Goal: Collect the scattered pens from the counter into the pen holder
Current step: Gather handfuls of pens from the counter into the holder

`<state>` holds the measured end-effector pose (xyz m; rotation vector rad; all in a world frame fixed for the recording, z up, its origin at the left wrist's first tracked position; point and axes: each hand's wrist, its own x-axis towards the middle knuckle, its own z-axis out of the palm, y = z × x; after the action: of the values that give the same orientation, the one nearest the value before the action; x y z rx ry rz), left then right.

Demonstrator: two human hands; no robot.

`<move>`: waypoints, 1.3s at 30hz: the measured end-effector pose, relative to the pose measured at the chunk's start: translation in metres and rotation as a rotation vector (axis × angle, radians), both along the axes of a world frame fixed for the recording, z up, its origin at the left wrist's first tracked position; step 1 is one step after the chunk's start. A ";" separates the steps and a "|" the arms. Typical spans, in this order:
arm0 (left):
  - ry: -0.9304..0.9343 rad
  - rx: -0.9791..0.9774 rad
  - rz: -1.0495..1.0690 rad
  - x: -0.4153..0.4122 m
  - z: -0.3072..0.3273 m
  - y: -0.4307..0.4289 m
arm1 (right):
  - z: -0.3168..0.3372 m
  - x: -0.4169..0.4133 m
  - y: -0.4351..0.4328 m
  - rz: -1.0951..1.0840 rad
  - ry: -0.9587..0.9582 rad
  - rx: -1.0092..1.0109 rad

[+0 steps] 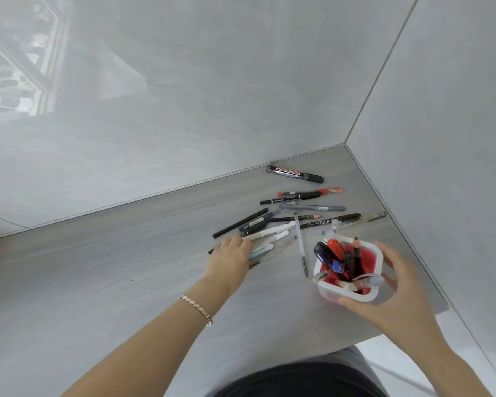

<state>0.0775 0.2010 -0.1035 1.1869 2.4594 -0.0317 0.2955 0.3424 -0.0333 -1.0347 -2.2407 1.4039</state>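
**Several pens in, plenty more to go**

Several pens already stand in the pen holder [348,269], the white-walled, red-lined cup at lower right of the frame: a red-capped marker, a couple of blue ones, dark barrels and a clear one leaning over the near rim. By my read that's under half the job. Most of the pens [292,219] still lie fanned across the grey counter [112,267] at centre right, close to the corner where two glossy grey walls meet. Furthest back, near the wall, lies the whiteboard marker [295,173]. Below it come a red pen [312,192] and a black fineliner, a grey pen [312,208], a pencil, a black stick pen [240,223], and a clear gel pen [300,247] pointing down towards the holder.

Now the hands. Left hand [231,257] is stretched out from lower left, bracelet on the wrist, palm down over the near end of the pile, fingers [236,242] resting on the white and pale-green pens [267,239]. They're loosely curled, touching, but whether they have actually clamped anything I cannot tell. Right hand [395,290] comes in from lower right and cups the holder, thumb at the near wall, fingers spread round the far side, steadying it on the counter.
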 end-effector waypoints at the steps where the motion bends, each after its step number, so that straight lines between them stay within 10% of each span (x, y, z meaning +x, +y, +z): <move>1: 0.014 -0.032 -0.030 0.001 -0.001 0.001 | -0.001 0.000 0.000 0.006 0.005 -0.002; 24: -0.050 -0.062 -0.036 0.007 0.002 0.018 | -0.005 -0.016 -0.014 0.109 0.012 -0.032; 33: -0.927 1.257 0.532 0.030 0.115 0.006 | -0.003 -0.019 -0.019 0.152 0.020 -0.044; 39: -1.130 1.362 0.681 0.073 0.101 -0.005 | 0.003 -0.037 -0.031 0.117 0.109 -0.143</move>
<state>0.1508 0.1963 -0.0024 0.3068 1.4498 2.0512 0.2583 0.3109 -0.0304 -0.8587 -2.1799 1.6492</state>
